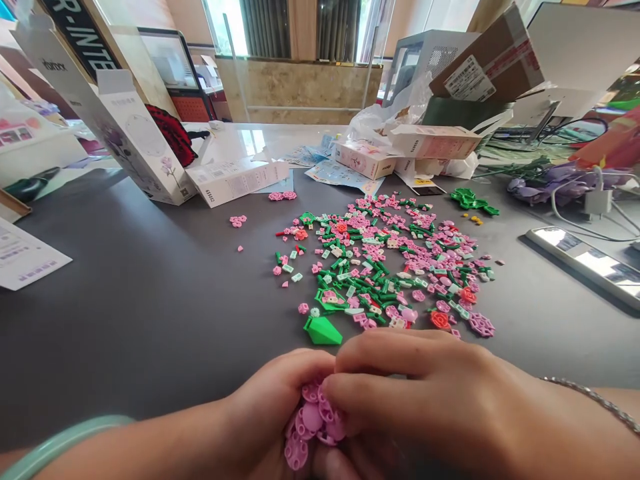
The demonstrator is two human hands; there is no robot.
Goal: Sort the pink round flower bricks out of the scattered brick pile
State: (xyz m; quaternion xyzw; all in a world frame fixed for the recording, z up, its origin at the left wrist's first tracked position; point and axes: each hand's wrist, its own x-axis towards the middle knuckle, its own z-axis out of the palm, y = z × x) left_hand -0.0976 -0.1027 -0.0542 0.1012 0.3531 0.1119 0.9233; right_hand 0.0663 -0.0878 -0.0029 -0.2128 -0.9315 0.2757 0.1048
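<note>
A cluster of joined pink pieces (313,420) is held between both hands at the bottom middle. My left hand (270,400) is wrapped round its left side. The closed fingers of my right hand (415,393) press on its upper right side; some fingertips are hidden. Just beyond the hands lies a bright green pointed piece (323,331). A wide scatter of small pink, green, white and red pieces (375,267) covers the middle of the dark table (150,300). A purple-pink openwork piece (481,325) and a red rose piece (440,320) rest near my right hand.
White boxes (240,179) stand and lie at the back left. Opened cartons (433,141), plastic wrap and blue sheets (345,175) are at the back. A power strip (585,260), a white charger (599,201) and purple flowers (545,187) lie at the right.
</note>
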